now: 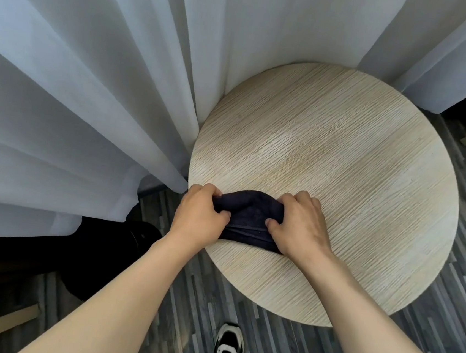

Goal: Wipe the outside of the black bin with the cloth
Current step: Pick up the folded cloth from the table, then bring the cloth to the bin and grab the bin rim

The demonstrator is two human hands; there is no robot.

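Observation:
A dark navy cloth [247,216] lies bunched at the near left edge of a round pale wooden table [342,165]. My left hand [199,216] grips its left end and my right hand [298,226] grips its right end, fingers curled into the fabric. On the floor to the left of the table, half under the curtain, stands a black bin [139,235]; only part of its dark rounded side shows, and it sits apart from both hands.
White sheer curtains [91,89] hang behind and to the left of the table, brushing its edge. The floor is grey striped carpet [265,346]. My shoe [226,348] stands near the table's front. Dark furniture with a wooden leg [1,321] sits at the lower left.

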